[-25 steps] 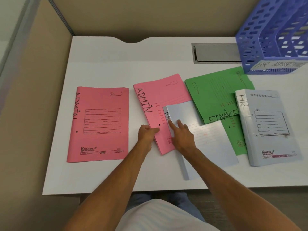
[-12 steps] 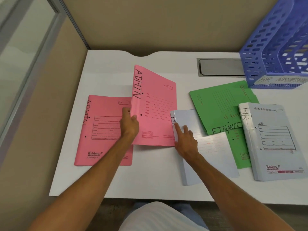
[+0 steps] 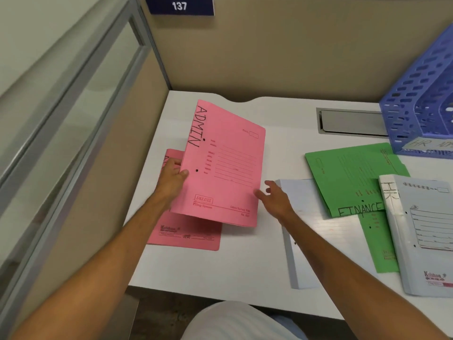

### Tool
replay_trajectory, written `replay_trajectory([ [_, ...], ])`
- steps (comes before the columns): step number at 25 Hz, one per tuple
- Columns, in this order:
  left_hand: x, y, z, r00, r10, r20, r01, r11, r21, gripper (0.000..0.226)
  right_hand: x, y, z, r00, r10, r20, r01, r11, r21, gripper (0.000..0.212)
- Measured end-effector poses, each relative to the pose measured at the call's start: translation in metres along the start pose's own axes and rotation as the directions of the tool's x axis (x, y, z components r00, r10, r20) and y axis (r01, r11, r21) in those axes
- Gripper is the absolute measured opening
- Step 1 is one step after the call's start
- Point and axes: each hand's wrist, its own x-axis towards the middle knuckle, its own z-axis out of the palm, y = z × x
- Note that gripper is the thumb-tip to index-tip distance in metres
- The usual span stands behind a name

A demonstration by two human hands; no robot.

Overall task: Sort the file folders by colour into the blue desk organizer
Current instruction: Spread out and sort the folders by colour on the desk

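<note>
My left hand grips the left edge of a pink ADMIN folder, tilted up above the desk. Under it lies a second pink folder, partly covered. My right hand is open beside the raised folder's right edge; touching or not, I cannot tell. A pale blue folder lies flat under my right forearm. Two green FINANCE folders overlap to its right. A pale blue HR folder lies at the far right. The blue desk organizer stands at the back right.
The white desk is enclosed by beige partition walls at the back and left. A grey cable hatch is set into the desk beside the organizer. A sign reading 137 hangs on the back wall.
My left hand has lifted the pink ADMIN folder off the pale blue one and carried it left over the other pink folder. My right hand has come off the pale blue folder.
</note>
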Motion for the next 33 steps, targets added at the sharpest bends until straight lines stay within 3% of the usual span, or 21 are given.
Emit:
replay_trajectory([
  [3,-0.002,-0.02,-0.03,0.992,-0.101,0.076,0.11,0.985,-0.132,0.013,0.001,-0.018,0.021,0.991,0.105,0.087,-0.128,0.934,0.334,0.041],
  [5,-0.005,-0.04,-0.038,0.98,-0.166,0.106,0.184,0.963,-0.196,0.014,0.0,-0.019,0.035,0.986,0.133,0.1,-0.162,0.901,0.402,0.028],
  [7,-0.005,-0.061,-0.042,0.977,-0.197,0.081,0.206,0.969,-0.139,0.01,0.0,-0.013,0.05,0.98,0.171,0.098,-0.197,0.885,0.422,0.023],
  [13,0.003,-0.108,-0.034,0.971,-0.237,-0.032,0.239,0.961,0.139,0.016,0.006,0.014,0.088,0.957,0.286,0.051,-0.288,0.913,0.289,0.025],
  [19,0.014,-0.123,-0.032,0.966,-0.228,-0.125,0.256,0.913,0.318,0.023,0.015,0.023,0.107,0.955,0.295,-0.025,-0.282,0.932,0.228,0.03],
  [24,0.011,-0.124,-0.031,0.983,-0.133,-0.129,0.181,0.848,0.499,0.018,0.012,0.02,0.112,0.978,0.21,-0.016,-0.209,0.977,0.049,0.037],
  [29,0.002,-0.119,-0.03,0.992,0.02,-0.127,0.069,0.755,0.652,0.02,0.004,0.009,0.095,0.996,0.083,-0.03,-0.088,0.938,-0.334,0.05],
  [33,-0.012,-0.106,-0.01,0.993,0.112,-0.028,-0.073,0.797,0.599,0.032,-0.013,0.016,0.066,0.998,-0.016,-0.069,-0.009,0.937,-0.348,0.045],
])
